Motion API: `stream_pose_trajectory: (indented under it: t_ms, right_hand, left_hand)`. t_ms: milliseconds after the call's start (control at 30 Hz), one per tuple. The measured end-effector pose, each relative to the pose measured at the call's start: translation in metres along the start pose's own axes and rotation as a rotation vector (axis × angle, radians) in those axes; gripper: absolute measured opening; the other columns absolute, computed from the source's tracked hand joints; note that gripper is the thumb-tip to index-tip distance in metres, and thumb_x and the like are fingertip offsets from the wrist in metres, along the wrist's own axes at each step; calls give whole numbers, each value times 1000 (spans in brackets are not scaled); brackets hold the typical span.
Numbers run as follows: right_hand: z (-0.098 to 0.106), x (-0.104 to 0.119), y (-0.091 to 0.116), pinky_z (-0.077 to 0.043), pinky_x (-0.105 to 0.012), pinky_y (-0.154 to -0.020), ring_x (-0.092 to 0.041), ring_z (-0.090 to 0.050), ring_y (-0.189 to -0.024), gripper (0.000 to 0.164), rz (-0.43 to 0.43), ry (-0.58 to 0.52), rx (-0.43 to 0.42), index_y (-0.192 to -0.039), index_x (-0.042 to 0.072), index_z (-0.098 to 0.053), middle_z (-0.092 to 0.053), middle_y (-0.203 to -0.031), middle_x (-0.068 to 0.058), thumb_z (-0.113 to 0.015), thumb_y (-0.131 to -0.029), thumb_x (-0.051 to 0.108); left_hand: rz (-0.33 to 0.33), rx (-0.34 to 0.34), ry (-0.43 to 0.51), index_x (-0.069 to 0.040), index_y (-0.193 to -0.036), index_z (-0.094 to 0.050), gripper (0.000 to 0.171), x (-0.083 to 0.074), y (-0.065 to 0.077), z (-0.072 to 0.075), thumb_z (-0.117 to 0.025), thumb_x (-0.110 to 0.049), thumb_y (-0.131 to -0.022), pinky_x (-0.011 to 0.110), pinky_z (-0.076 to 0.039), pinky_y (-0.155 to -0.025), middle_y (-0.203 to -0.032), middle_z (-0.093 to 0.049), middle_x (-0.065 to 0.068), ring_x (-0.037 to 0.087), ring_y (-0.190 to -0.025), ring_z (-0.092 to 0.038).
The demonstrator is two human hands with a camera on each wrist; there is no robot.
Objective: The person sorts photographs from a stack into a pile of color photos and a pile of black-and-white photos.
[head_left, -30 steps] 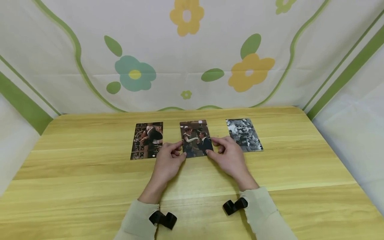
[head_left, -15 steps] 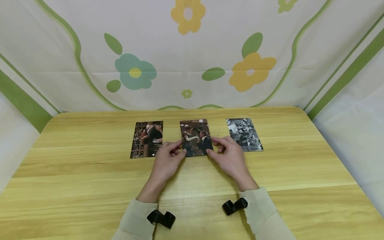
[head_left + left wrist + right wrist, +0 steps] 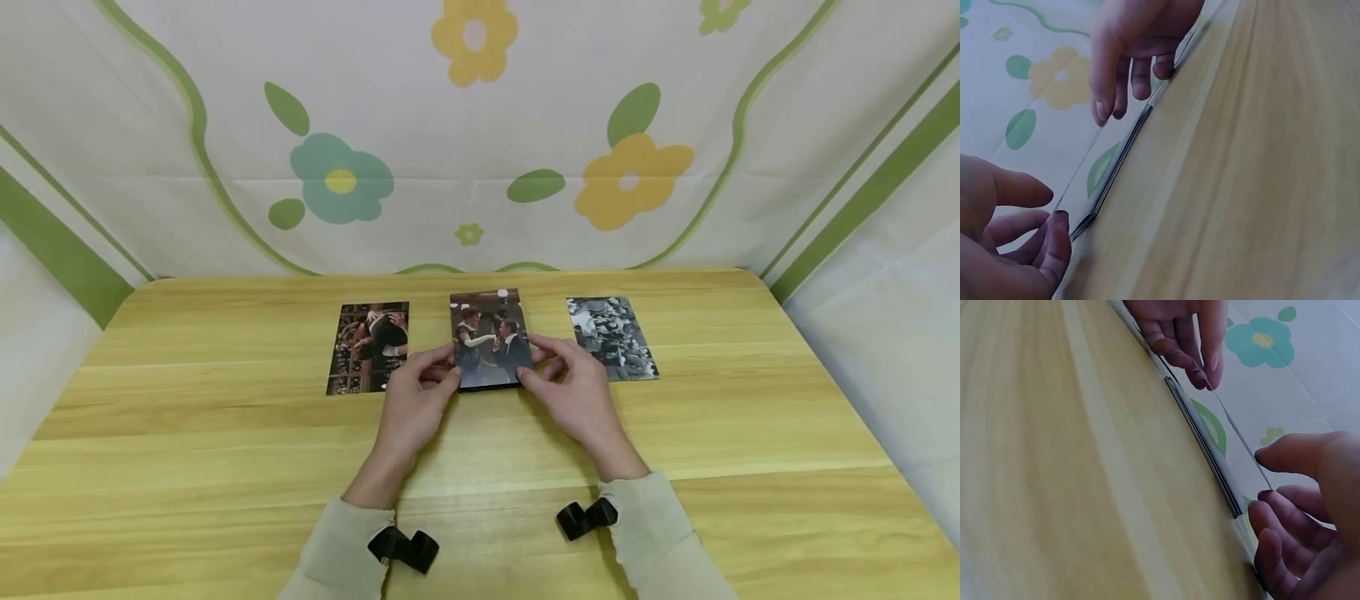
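A colour photo card (image 3: 489, 337) showing two people in formal dress is held between my hands at the middle of the table. My left hand (image 3: 412, 404) pinches its left side between thumb and fingertips. On the opposite side, my right hand (image 3: 576, 396) pinches the edge the same way. Both wrist views show the lifted card edge-on as a thin line, with a gap below it. Under that gap, a stack of cards (image 3: 1124, 159) lies flat on the table; the same stack (image 3: 1204, 450) appears in the right wrist view.
Left of my hands lies a dark photo card (image 3: 369, 350), partly overlapped by my left hand. A black-and-white photo card (image 3: 615, 337) lies on the right, behind my right hand. The wooden table (image 3: 187, 467) ends at a flower-printed cloth (image 3: 465, 133) at the back.
The middle photo card has risen off the stack, and the dark front edge of the stack now shows beneath it. Both hands keep their places at its sides. The outer cards stay put.
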State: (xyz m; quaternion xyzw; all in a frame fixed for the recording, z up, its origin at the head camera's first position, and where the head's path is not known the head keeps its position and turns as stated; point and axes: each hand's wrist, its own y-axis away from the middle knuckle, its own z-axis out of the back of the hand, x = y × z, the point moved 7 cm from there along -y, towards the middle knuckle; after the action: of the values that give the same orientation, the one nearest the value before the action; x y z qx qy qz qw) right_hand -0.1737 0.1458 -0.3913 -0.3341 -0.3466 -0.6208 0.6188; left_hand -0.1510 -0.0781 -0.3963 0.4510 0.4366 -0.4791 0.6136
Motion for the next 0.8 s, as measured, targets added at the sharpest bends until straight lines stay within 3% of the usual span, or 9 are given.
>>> stream_pose_trajectory:
  t_ms: [167,367,800]
  right_hand:
    - [1,6,1,-57,-29,-86,-20,-68,-99,52,0,-36,12,-143,18,-69,-73,-120,-6,-84,-93,16]
    - [4,15,4,-58,-25,-78,-20,-67,-98,53,14,-64,13,-143,18,-69,-72,-120,-7,-84,-93,17]
    - [6,23,7,-59,-25,-66,-21,-67,-97,54,8,-108,26,-144,17,-69,-71,-121,-9,-84,-92,15]
  left_hand:
    - [3,-23,62,-5,-136,-72,40,-3,1,4,-71,3,-97,17,-56,-85,-125,-71,16,25,-109,-68]
    - [12,-29,120,-6,-137,-72,40,-11,3,10,-70,5,-98,14,-57,-85,-127,-69,16,25,-112,-67]
    - [35,-29,146,-7,-138,-71,41,-17,5,15,-69,4,-99,13,-56,-84,-129,-69,17,22,-112,-66]
